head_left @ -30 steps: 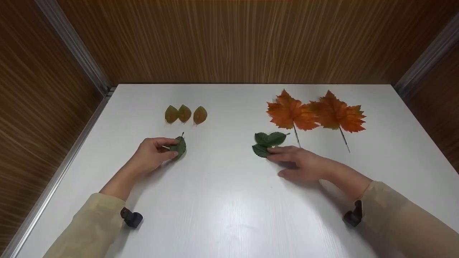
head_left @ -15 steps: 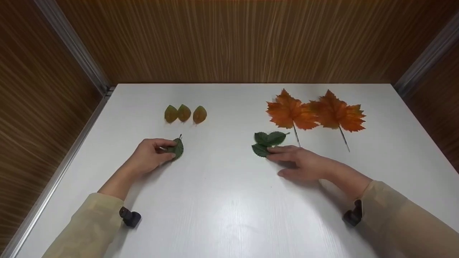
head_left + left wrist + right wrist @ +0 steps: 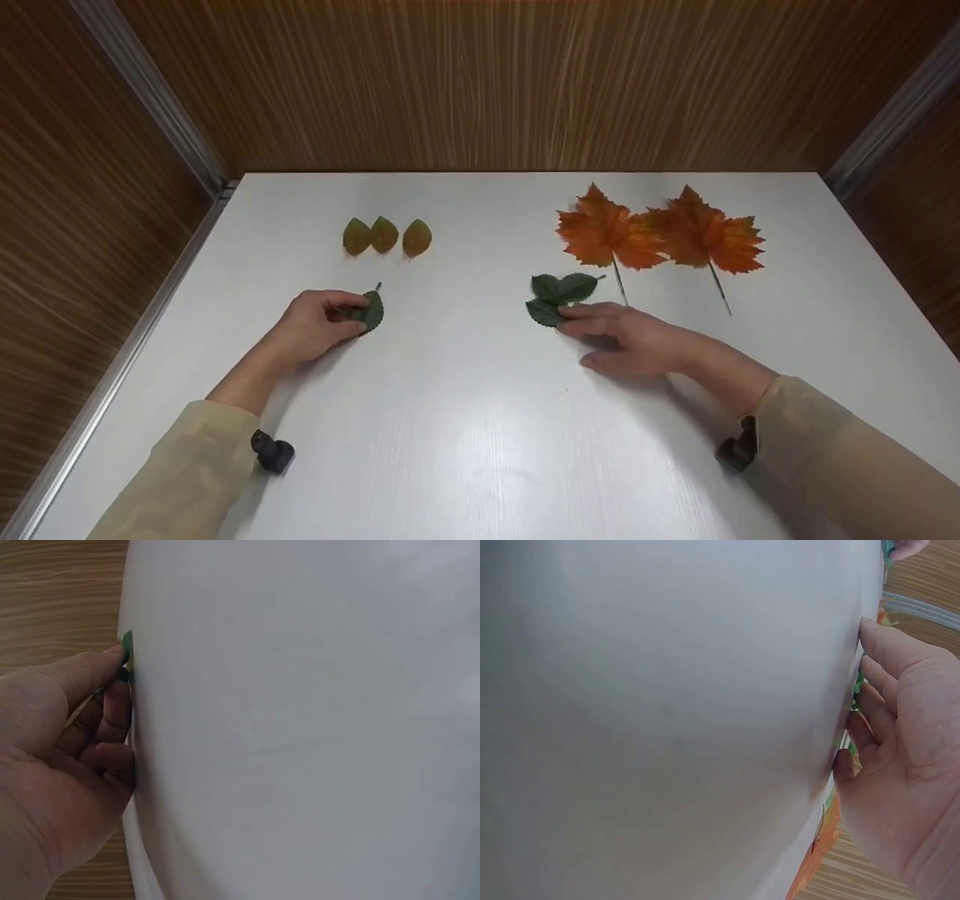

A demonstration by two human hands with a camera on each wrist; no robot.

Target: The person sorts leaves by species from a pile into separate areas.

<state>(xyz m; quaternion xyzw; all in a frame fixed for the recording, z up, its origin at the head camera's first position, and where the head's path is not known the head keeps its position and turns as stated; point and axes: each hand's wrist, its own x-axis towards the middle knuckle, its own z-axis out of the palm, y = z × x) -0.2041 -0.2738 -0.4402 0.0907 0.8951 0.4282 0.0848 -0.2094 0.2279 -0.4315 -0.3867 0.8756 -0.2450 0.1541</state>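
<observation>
My left hand [image 3: 315, 326] pinches a green leaf [image 3: 373, 312] between thumb and fingers, over the left part of the table. The leaf's short stem points away from me. In the left wrist view that green leaf [image 3: 127, 649] shows as a thin edge at the fingertips. On the right, the fingertips of my right hand [image 3: 634, 341] rest on the lowest of a cluster of green leaves [image 3: 559, 291]; its fingers are extended, the thumb apart on the table. From the right wrist view, bits of green leaf [image 3: 857, 682] appear behind the right hand's fingers.
Several more leaves lie beyond the hands: three small yellow-green leaves [image 3: 384, 235] at the back left, and two orange maple leaves [image 3: 611, 229] with thin stems at the back right. Brown wood-grain panels [image 3: 480, 90] enclose the white table [image 3: 465, 450] at the back and sides.
My left hand has shifted slightly to the left with the green leaf, then stayed about still. The right hand and the leaves on the table have kept their places.
</observation>
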